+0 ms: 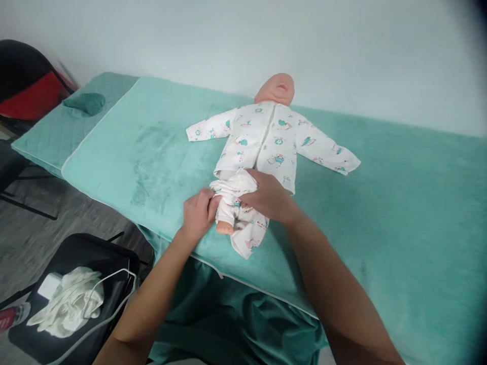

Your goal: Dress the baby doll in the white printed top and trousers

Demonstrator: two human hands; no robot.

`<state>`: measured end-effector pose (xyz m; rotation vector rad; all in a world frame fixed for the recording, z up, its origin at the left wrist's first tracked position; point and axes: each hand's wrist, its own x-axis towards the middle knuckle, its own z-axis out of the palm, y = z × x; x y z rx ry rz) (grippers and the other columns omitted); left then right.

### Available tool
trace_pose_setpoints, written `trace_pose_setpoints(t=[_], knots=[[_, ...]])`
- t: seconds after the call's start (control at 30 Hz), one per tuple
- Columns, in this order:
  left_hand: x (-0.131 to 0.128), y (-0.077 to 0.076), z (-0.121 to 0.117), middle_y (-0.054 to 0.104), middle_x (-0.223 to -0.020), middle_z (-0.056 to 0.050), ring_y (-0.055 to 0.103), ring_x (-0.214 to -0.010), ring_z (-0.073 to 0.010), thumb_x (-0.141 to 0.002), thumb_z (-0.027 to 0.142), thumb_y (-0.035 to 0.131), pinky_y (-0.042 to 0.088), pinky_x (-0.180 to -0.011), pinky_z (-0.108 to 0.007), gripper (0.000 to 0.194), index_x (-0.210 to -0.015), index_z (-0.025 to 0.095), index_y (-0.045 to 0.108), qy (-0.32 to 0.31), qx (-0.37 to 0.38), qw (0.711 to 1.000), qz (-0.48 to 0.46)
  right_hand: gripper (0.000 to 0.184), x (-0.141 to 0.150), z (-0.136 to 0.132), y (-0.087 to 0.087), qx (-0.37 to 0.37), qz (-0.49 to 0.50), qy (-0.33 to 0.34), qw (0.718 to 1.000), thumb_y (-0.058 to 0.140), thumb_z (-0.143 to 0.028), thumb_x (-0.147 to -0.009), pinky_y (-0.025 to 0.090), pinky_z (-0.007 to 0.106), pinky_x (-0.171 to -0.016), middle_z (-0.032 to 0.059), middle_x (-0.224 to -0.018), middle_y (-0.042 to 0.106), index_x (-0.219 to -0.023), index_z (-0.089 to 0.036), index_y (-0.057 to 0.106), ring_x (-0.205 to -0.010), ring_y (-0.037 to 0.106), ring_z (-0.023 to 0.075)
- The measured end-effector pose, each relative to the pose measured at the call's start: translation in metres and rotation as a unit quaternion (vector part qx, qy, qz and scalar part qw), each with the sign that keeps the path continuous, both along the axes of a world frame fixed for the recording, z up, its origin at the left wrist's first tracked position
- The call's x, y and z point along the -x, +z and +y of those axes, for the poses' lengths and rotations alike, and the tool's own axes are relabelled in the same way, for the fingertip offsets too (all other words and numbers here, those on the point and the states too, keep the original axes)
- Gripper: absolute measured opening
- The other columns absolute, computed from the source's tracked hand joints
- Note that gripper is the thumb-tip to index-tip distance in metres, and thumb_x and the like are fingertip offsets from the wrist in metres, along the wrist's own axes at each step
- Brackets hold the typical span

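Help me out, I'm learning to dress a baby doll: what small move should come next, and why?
Perhaps work the other foot of the doll through the trouser leg nearer the right hand: one foot pokes out of the trousers, but none shows at this leg's end. Higher up, the trousers are bunched between that hand and the left hand.

Mid-frame, trousers [251, 235] hide the doll's [277, 91] second foot, sleeves [211, 128] cover its arms; lower left, the edge slices a bottle [13, 317], its print blurred; right, the bed [418, 228] runs out of frame!
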<state>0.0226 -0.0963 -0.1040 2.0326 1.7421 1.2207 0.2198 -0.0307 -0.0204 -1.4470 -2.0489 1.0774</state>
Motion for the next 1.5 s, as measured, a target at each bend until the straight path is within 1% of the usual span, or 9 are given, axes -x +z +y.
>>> trace_pose_setpoints(t=[0.37, 0.57, 0.83, 0.97, 1.07, 1.17, 1.23, 1.33, 1.5], knots=[[0.005, 0.025, 0.017, 0.066, -0.09, -0.001, 0.059, -0.077, -0.014, -0.094, 0.043, 0.063, 0.05, -0.076, -0.028, 0.022, -0.097, 0.021, 0.064, 0.062, 0.091, 0.939, -0.325, 0.04, -0.024, 0.0, 0.003, 0.004, 0.188, 0.055, 0.981, 0.068, -0.045, -0.084, 0.05, 0.032, -0.072, 0.0031, -0.103, 0.069, -0.117, -0.024, 0.06, -0.086, 0.064, 0.0197], [-0.014, 0.063, 0.072, 0.059, -0.134, -0.008, 0.057, -0.127, -0.0234, -0.079, 0.012, 0.069, 0.05, -0.104, -0.038, 0.038, -0.116, 0.024, 0.064, -0.071, 0.106, 0.978, -0.166, 0.025, -0.039, 0.01, -0.008, -0.256, -0.012, -0.124, 0.959, 0.065, -0.046, -0.09, 0.044, 0.033, -0.07, 0.0072, -0.102, 0.064, -0.097, -0.022, 0.06, -0.084, 0.059, 0.0212], [-0.049, 0.067, 0.088, 0.057, -0.132, -0.014, 0.053, -0.117, -0.0313, -0.085, 0.009, 0.063, 0.047, -0.095, -0.045, 0.023, -0.103, 0.021, 0.058, -0.06, 0.058, 0.99, 0.113, 0.027, -0.021, 0.009, -0.018, -0.276, -0.16, -0.089, 0.944, 0.04, -0.035, -0.104, 0.032, 0.033, -0.067, 0.0101, -0.093, 0.064, -0.088, -0.021, 0.056, -0.083, 0.056, 0.0229], [-0.035, 0.068, 0.096, 0.063, -0.096, -0.005, 0.058, -0.092, -0.0207, -0.097, 0.025, 0.053, 0.047, -0.084, -0.034, 0.008, -0.089, 0.022, 0.056, 0.002, 0.038, 0.995, -0.092, 0.025, -0.04, 0.018, -0.024, -0.233, 0.065, -0.218, 0.946, 0.051, -0.046, -0.098, 0.041, 0.03, -0.068, -0.0014, -0.072, 0.057, -0.088, -0.023, 0.053, -0.067, 0.053, 0.0168], [-0.011, 0.059, 0.109, 0.056, -0.083, 0.0, 0.055, -0.079, -0.0149, -0.097, 0.033, 0.051, 0.047, -0.075, -0.028, 0.017, -0.084, 0.021, 0.051, 0.117, 0.057, 0.939, -0.319, 0.028, -0.082, 0.018, -0.035, -0.202, 0.222, -0.366, 0.881, 0.056, -0.052, -0.09, 0.046, 0.03, -0.064, -0.0038, -0.071, 0.053, -0.086, -0.025, 0.049, -0.065, 0.055, 0.0157], [0.011, 0.04, 0.111, 0.059, -0.094, 0.0, 0.056, -0.08, -0.0109, -0.087, 0.026, 0.06, 0.047, -0.076, -0.024, 0.012, -0.095, 0.02, 0.053, 0.222, 0.041, 0.88, -0.417, 0.031, -0.13, 0.007, -0.052, -0.138, 0.167, -0.485, 0.847, 0.061, -0.053, -0.084, 0.046, 0.033, -0.061, -0.003, -0.07, 0.055, -0.086, -0.023, 0.052, -0.058, 0.056, 0.0169], [0.018, 0.028, 0.101, 0.062, -0.095, 0.0, 0.057, -0.082, -0.0106, -0.082, 0.025, 0.067, 0.047, -0.08, -0.024, 0.02, -0.099, 0.019, 0.06, 0.196, 0.023, 0.898, -0.393, 0.032, -0.146, -0.006, -0.062, -0.129, 0.082, -0.516, 0.843, 0.064, -0.051, -0.082, 0.047, 0.036, -0.064, -0.0002, -0.073, 0.061, -0.09, -0.022, 0.054, -0.057, 0.057, 0.0176], [0.018, 0.02, 0.078, 0.065, -0.084, 0.0, 0.058, -0.076, -0.0125, -0.079, 0.033, 0.073, 0.046, -0.074, -0.026, 0.021, -0.095, 0.019, 0.07, 0.021, 0.117, 0.932, -0.342, 0.031, -0.137, -0.026, -0.069, -0.154, 0.048, -0.439, 0.884, 0.064, -0.05, -0.085, 0.049, 0.037, -0.069, 0.0022, -0.076, 0.065, -0.094, -0.021, 0.06, -0.064, 0.061, 0.0199], [0.022, 0.028, 0.052, 0.066, -0.082, -0.001, 0.056, -0.073, -0.0135, -0.081, 0.042, 0.077, 0.042, -0.067, -0.026, 0.027, -0.098, 0.021, 0.077, -0.142, 0.225, 0.905, -0.331, 0.02, -0.09, -0.045, -0.059, -0.149, 0.089, -0.101, 0.98, 0.062, -0.041, -0.094, 0.055, 0.039, -0.084, 0.0064, -0.101, 0.072, -0.1, -0.024, 0.068, -0.09, 0.068, 0.0213]])
